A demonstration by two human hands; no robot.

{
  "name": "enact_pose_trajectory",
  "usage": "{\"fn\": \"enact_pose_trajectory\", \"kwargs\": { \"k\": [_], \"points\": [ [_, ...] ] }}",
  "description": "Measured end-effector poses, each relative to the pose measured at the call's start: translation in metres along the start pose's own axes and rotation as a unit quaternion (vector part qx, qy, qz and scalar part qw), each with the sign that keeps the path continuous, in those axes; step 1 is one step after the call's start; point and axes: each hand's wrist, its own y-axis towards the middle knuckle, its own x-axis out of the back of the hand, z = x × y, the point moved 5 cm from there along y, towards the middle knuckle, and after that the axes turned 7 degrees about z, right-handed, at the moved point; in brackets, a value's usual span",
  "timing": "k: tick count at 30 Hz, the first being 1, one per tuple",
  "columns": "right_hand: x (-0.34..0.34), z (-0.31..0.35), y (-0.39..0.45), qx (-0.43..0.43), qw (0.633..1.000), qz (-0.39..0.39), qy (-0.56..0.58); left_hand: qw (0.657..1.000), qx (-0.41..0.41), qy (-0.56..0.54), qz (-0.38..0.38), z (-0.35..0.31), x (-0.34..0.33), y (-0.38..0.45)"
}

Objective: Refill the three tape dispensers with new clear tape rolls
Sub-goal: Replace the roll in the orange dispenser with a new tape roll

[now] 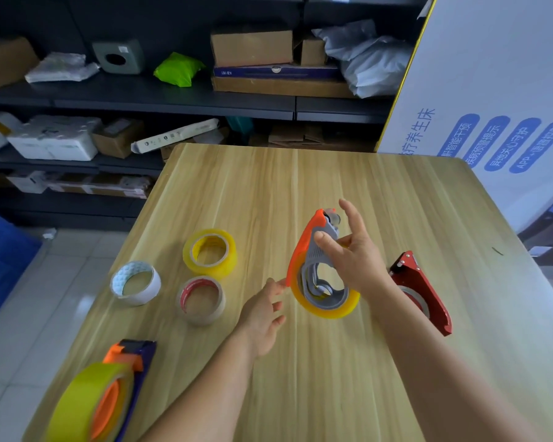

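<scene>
1. Centrally, the right hand [356, 256] lifts an orange-and-grey tape dispenser [313, 260] above the tabletop [380, 202]; its grip pinches the grey handle between thumb and fingers, the index finger pointing upward; a yellowish clear tape roll [328, 303] sits on the dispenser's hub.
2. Just left of that dispenser, the left hand [262, 317] hovers with a wide, relaxed grip, holding nothing; its fingertips [280, 283] come up to the dispenser's orange edge, though I cannot tell whether they touch it.
3. Right of the held dispenser, partly behind the right forearm, a red dispenser [425, 290] lies on the tabletop; a roll shows inside it.
4. Well to the left of the held dispenser lie three loose rolls, flat on the tabletop: a yellow-tinted clear roll [209, 253] farthest from the person; a brownish roll with a red-printed core [201, 299] just nearer; a white roll [135, 283] to their left.
5. Far to the lower left of the held dispenser, at the tabletop's near edge, a dark blue and orange dispenser [131, 358] carries a wide yellow roll [87, 403].
6. Beyond the tabletop, dark shelves [173, 100] hold cardboard boxes and parcels; a white printed panel [492, 106] stands to the right.
</scene>
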Motion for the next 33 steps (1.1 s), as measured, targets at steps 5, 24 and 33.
{"fn": "enact_pose_trajectory", "kwargs": {
  "k": [5,24,33],
  "points": [
    [-0.008,0.0,0.006,-0.049,0.999,0.006,0.011,0.985,-0.124,0.095,0.075,0.006,-0.001,-0.013],
    [-0.085,0.027,-0.022,-0.115,0.98,0.157,0.049,0.963,-0.246,0.064,-0.085,0.052,0.038,-0.081],
    [-0.138,0.031,-0.096,-0.18,0.956,0.2,0.113,0.979,-0.199,-0.004,-0.052,0.089,0.076,-0.142]
  ]
}}
